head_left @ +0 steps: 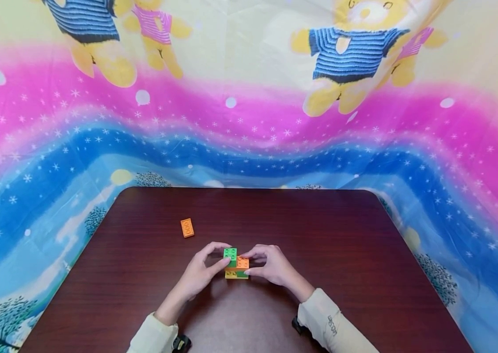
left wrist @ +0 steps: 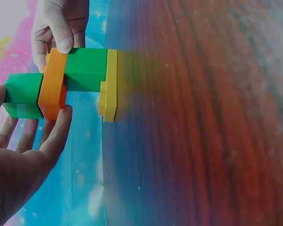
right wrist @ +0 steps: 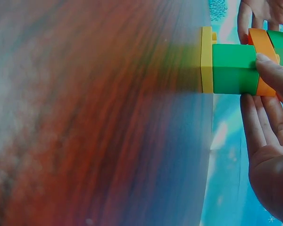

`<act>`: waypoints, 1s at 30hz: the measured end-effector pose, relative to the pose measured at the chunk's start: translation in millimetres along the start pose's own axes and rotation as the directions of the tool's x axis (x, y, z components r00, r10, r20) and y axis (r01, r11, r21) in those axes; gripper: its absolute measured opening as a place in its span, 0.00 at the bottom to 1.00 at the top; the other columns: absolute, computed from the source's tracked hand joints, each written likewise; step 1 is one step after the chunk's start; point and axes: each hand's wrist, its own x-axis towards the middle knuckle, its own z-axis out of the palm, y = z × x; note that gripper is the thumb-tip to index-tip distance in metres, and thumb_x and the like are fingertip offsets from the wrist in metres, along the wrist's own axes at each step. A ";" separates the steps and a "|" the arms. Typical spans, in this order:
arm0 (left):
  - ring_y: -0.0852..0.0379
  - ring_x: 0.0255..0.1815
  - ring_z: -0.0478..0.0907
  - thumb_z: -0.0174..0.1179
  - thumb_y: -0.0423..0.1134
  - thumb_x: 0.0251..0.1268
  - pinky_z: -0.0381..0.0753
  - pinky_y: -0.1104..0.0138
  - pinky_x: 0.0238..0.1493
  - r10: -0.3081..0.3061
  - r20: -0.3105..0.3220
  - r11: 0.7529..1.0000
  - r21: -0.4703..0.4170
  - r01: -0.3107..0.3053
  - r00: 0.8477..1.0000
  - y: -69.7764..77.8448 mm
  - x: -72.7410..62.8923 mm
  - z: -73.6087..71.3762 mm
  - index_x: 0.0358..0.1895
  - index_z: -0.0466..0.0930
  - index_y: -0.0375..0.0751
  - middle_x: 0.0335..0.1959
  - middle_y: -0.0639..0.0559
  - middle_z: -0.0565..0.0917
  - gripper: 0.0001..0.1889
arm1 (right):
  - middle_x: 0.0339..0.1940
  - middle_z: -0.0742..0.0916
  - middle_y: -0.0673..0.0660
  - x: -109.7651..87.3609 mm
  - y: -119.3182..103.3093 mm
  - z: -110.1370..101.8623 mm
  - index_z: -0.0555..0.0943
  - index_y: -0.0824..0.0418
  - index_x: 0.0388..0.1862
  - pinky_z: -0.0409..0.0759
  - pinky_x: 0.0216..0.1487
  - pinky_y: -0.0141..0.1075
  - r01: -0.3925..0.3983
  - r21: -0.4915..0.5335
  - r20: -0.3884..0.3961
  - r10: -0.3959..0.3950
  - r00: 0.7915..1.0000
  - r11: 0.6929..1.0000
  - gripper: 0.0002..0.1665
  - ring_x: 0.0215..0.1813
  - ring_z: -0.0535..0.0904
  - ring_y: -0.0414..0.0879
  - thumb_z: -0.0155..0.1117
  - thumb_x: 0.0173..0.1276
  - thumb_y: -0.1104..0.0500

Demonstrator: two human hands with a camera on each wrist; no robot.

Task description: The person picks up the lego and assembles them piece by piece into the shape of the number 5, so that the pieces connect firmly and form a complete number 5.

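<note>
Between the two hands stands a stack of toy building bricks on the table. Its base is a thin yellow plate (left wrist: 111, 89), with a green brick (right wrist: 233, 69) on its right part. A flat orange brick (left wrist: 53, 87) lies across that, and another green brick (head_left: 230, 252) sits on the orange one's left half. My left hand (head_left: 197, 272) holds the upper green brick between thumb and fingers, one finger reaching the orange brick. From the other side, my right hand (head_left: 274, 265) grips the orange brick, its thumb in front and fingers behind.
A loose flat orange brick (head_left: 187, 228) lies on the dark wooden table (head_left: 319, 225), beyond the left hand. A printed cloth (head_left: 249, 127) with bears and snowflakes hangs behind the table's far edge and along its sides.
</note>
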 end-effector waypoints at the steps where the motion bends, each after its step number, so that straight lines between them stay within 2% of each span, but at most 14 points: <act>1: 0.48 0.55 0.83 0.68 0.42 0.71 0.81 0.62 0.54 -0.001 0.002 1.000 -0.002 0.001 1.000 -0.3 0.2 0.1 0.59 0.82 0.52 0.55 0.48 0.85 0.16 | 0.48 0.88 0.45 0.0 0.0 0.0 0.89 0.49 0.55 0.86 0.55 0.38 0.000 0.000 -0.001 0.000 1.000 1.000 0.23 0.54 0.87 0.45 0.81 0.60 0.61; 16: 0.51 0.55 0.82 0.67 0.45 0.71 0.78 0.56 0.59 -0.006 -0.006 1.000 0.003 0.006 1.000 -0.2 -0.5 0.3 0.59 0.82 0.54 0.53 0.50 0.85 0.15 | 0.48 0.88 0.45 0.2 -0.4 -0.4 0.89 0.48 0.56 0.86 0.54 0.38 -0.005 0.007 -0.001 0.005 1.000 1.000 0.24 0.54 0.88 0.44 0.81 0.60 0.60; 30: 0.51 0.56 0.82 0.69 0.46 0.70 0.78 0.57 0.59 -0.021 -0.017 1.000 -0.003 0.021 1.000 -0.1 -1.4 1.2 0.58 0.83 0.55 0.53 0.51 0.86 0.16 | 0.47 0.88 0.45 0.0 -1.1 -0.6 0.89 0.48 0.56 0.86 0.54 0.38 -0.005 0.003 0.002 0.005 1.000 1.000 0.24 0.54 0.88 0.44 0.81 0.60 0.60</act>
